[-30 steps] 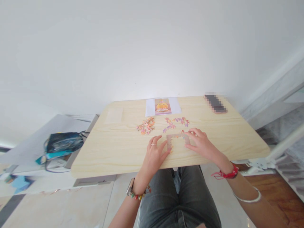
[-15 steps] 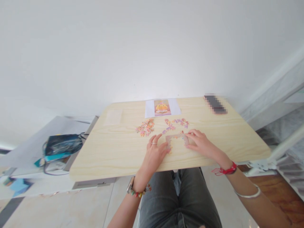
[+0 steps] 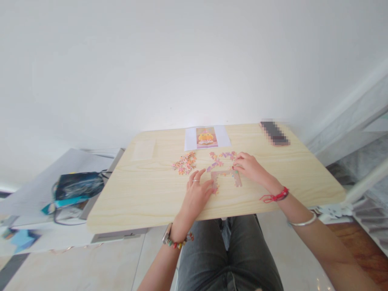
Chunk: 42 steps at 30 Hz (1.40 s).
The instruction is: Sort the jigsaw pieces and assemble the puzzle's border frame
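A partly joined jigsaw puzzle (image 3: 238,180) lies near the front of the table, its pieces forming a left side, a top edge and a right side around bare wood. My left hand (image 3: 198,190) rests at its left side, fingers spread and the thumb touching the pieces there. At the top right corner, my right hand (image 3: 247,165) pinches a small dark reddish puzzle piece (image 3: 233,167), mostly covered by the fingertips. Just behind lie loose purple and pink pieces (image 3: 216,163). A heap of mixed orange and pink pieces (image 3: 184,163) sits to the left.
A paper sheet with a printed yellow cartoon picture (image 3: 207,137) lies at the table's back, against the wall. A pixelated phone (image 3: 275,133) is at the back right. A pale translucent square (image 3: 144,149) lies back left. A dark bag (image 3: 79,186) sits beyond the table's left edge.
My right hand has left the puzzle's right side and moved up to the small reddish piece at the top right corner, uncovering that side. My left hand stays nearly in place.
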Tool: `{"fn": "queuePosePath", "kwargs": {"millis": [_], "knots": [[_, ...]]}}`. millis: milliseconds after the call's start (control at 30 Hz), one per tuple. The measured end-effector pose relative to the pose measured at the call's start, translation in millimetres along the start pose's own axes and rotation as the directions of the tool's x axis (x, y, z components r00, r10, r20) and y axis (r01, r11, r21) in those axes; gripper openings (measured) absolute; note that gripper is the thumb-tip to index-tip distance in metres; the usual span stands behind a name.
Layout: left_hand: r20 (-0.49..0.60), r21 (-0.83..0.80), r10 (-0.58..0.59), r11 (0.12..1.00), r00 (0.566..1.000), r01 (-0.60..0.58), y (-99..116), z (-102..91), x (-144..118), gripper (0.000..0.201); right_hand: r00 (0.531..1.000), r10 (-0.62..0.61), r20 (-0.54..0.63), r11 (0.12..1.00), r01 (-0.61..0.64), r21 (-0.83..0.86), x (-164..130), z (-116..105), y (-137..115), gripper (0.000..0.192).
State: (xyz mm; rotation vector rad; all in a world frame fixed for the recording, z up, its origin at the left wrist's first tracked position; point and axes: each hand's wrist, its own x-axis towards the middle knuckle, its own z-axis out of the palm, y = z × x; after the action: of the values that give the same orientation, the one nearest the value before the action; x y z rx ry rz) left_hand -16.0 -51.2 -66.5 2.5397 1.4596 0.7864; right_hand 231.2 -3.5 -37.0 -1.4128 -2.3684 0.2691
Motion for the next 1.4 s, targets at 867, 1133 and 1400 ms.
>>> {"fn": "queuePosePath", "kwargs": {"millis": [867,1133,1400], "knots": [[-0.062,-0.002,0.002,1.000,0.998,-0.002,-3.0,-7.0,-10.8,0.019,0.999,-0.038,0.034,0.969,0.045,-0.243,-17.9,-13.5,-0.2,0.010],[-0.064,0.032,0.005,0.999,0.998,-0.003,-3.7,-7.2,-12.6,0.018,0.997,0.074,0.016,0.955,-0.066,-0.288,-31.7,-16.9,5.9,0.012],[-0.078,0.020,0.006,1.000,0.997,-0.004,-7.7,-8.4,-15.2,0.018,0.994,0.106,0.036,0.958,-0.093,-0.273,-21.0,-17.7,7.5,0.014]]}}
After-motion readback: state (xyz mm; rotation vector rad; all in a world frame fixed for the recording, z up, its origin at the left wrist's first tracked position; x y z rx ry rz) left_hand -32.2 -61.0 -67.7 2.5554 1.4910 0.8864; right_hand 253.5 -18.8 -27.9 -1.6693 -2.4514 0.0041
